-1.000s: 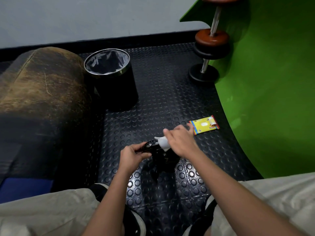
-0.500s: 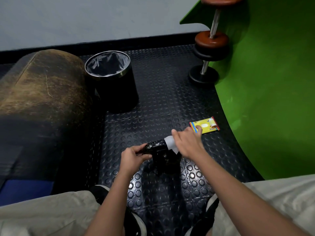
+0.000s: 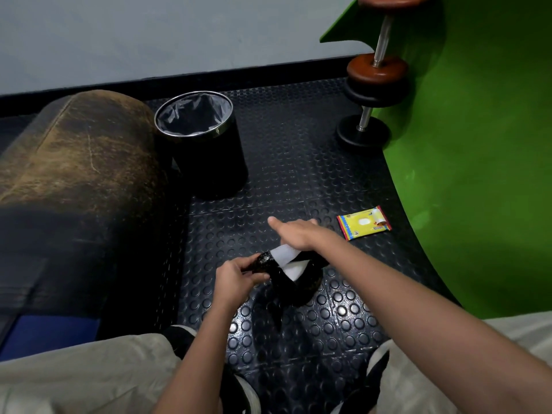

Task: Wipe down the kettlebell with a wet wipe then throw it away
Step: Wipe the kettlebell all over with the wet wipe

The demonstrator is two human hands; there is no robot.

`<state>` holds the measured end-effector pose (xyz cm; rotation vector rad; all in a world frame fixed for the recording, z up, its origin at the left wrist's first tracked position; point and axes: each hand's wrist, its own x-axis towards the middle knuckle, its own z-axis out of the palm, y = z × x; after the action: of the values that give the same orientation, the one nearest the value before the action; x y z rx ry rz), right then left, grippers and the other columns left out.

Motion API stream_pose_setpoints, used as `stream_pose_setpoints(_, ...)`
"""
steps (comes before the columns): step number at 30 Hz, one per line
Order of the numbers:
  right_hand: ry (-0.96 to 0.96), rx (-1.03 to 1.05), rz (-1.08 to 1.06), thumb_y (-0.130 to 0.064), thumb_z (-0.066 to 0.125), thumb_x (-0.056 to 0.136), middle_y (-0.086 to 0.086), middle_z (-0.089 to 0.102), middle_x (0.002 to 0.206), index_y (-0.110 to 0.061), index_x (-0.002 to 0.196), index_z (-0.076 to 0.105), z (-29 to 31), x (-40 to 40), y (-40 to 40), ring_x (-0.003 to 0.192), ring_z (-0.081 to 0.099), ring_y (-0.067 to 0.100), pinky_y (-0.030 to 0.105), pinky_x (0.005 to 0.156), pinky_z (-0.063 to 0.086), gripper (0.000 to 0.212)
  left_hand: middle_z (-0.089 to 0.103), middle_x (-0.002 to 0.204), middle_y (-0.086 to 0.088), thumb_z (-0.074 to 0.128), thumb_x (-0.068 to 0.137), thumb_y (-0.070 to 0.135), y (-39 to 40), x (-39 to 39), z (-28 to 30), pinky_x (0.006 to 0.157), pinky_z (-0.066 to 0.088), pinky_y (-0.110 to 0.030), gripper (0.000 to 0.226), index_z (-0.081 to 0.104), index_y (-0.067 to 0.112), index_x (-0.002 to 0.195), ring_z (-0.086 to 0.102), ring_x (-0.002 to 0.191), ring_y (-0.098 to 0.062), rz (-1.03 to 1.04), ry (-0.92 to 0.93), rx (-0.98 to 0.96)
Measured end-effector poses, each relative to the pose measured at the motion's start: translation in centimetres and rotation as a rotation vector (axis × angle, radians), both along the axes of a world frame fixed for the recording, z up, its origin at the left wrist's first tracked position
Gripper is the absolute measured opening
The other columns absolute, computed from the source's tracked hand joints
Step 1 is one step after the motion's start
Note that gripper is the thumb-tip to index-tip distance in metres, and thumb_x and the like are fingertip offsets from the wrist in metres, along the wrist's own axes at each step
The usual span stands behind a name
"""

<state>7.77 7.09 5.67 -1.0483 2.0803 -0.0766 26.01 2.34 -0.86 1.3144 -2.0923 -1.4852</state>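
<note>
A black kettlebell (image 3: 301,289) stands on the studded rubber floor between my knees. My left hand (image 3: 236,277) grips the left end of its handle. My right hand (image 3: 298,234) lies over the top of the handle and holds a white wet wipe (image 3: 286,258) against it, with one finger stretched out to the left. The wipe hangs out from under my palm, draped over the handle. A black bin (image 3: 222,131) with a metal rim and a dark liner stands open at the back left of the kettlebell.
A yellow wet wipe packet (image 3: 363,223) lies on the floor to the right. A worn brown padded bench (image 3: 77,150) fills the left side. A dumbbell (image 3: 377,70) leans on end against the green wall (image 3: 478,174) at the back right.
My right hand slid the wipe leftward along the handle and flattened over it. My left hand kept its grip on the handle's left end.
</note>
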Motion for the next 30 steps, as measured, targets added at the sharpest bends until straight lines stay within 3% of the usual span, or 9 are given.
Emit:
stream_pose_setpoints(3, -0.082, 0.041, 0.019, -0.063, 0.004, 0.100, 0.013, 0.027, 0.162, -0.017, 0.147, 0.046, 0.9, 0.5, -0.6, 0.151, 0.016, 0.033, 0.051, 0.121, 0.006, 0.078, 0.067, 0.085, 0.022, 0.086, 0.064, 0.000, 0.2, 0.0, 0.1, 0.071, 0.044, 0.001, 0.052, 0.072, 0.018, 0.111, 0.062, 0.073, 0.019, -0.010, 0.010, -0.011)
stream_pose_setpoints(5, -0.098, 0.071, 0.008, -0.059, 0.004, 0.102, 0.011, 0.025, 0.163, -0.017, 0.150, 0.041, 1.4, -0.4, 0.1, 0.152, 0.015, 0.030, 0.050, 0.121, 0.000, 0.073, 0.068, 0.086, 0.021, 0.086, 0.064, 0.001, 0.1, 0.0, 0.0, 0.075, 0.048, -0.002, 0.052, 0.073, 0.021, 0.109, 0.063, 0.075, 0.017, -0.016, 0.014, -0.015)
stream_pose_setpoints(9, 0.024, 0.119, -0.035, -0.060, 0.005, 0.102, 0.013, 0.016, 0.165, -0.017, 0.154, 0.032, 0.7, -2.6, 1.9, 0.153, 0.000, 0.033, 0.046, 0.120, -0.007, 0.073, 0.071, 0.090, 0.018, 0.088, 0.063, 0.008, 0.0, -0.1, -0.3, 0.083, 0.048, -0.005, 0.052, 0.073, 0.029, 0.108, 0.066, 0.083, 0.011, -0.018, -0.004, -0.024)
stream_pose_setpoints(13, 0.008, 0.026, 0.065, -0.067, 0.001, 0.096, 0.018, 0.035, 0.157, -0.010, 0.146, 0.046, -0.5, 0.5, 0.6, 0.150, 0.014, 0.039, 0.053, 0.120, 0.005, 0.088, 0.072, 0.086, 0.019, 0.088, 0.063, 0.008, 0.0, 0.1, -0.6, 0.084, 0.050, -0.010, 0.051, 0.074, 0.027, 0.109, 0.067, 0.082, 0.011, -0.019, 0.007, -0.025)
stream_pose_setpoints(16, -0.044, -0.030, 0.085, -0.066, 0.002, 0.097, 0.018, 0.045, 0.149, -0.007, 0.138, 0.053, -0.1, 2.4, -0.1, 0.145, 0.019, 0.042, 0.050, 0.116, 0.016, 0.088, 0.075, 0.088, 0.013, 0.089, 0.062, 0.011, -0.3, 0.4, -0.8, 0.083, 0.052, -0.015, 0.052, 0.074, 0.029, 0.109, 0.069, 0.084, 0.004, -0.036, -0.006, -0.057)
stream_pose_setpoints(22, 0.068, -0.050, -0.030, -0.079, 0.001, 0.086, 0.014, 0.043, 0.151, -0.015, 0.134, 0.059, -1.7, -2.5, 2.3, 0.149, 0.012, 0.038, 0.053, 0.118, 0.010, 0.098, 0.073, 0.091, 0.015, 0.089, 0.060, 0.006, -0.1, 0.1, -0.9, 0.083, 0.049, -0.008, 0.052, 0.074, 0.031, 0.104, 0.068, 0.086, 0.008, -0.019, 0.040, 0.025)
stream_pose_setpoints(26, 0.152, -0.076, 0.013, -0.059, 0.002, 0.100, 0.016, 0.057, 0.133, -0.015, 0.100, 0.055, -1.0, -3.4, 3.8, 0.139, 0.036, 0.029, 0.048, 0.117, 0.006, 0.069, 0.071, 0.086, 0.020, 0.088, 0.062, 0.004, -0.1, 0.1, -1.0, 0.078, 0.046, -0.002, 0.051, 0.074, 0.027, 0.106, 0.065, 0.083, 0.014, -0.008, 0.047, 0.038)
stream_pose_setpoints(30, 0.058, -0.162, 0.058, -0.050, 0.006, 0.106, 0.017, 0.066, 0.107, -0.010, 0.086, 0.062, 0.4, 1.3, 2.8, 0.127, 0.044, 0.025, 0.043, 0.116, 0.009, 0.071, 0.072, 0.084, 0.020, 0.088, 0.062, 0.002, -0.3, 0.2, -1.2, 0.075, 0.046, -0.002, 0.051, 0.074, 0.023, 0.107, 0.066, 0.081, 0.011, 0.004, 0.054, 0.059)
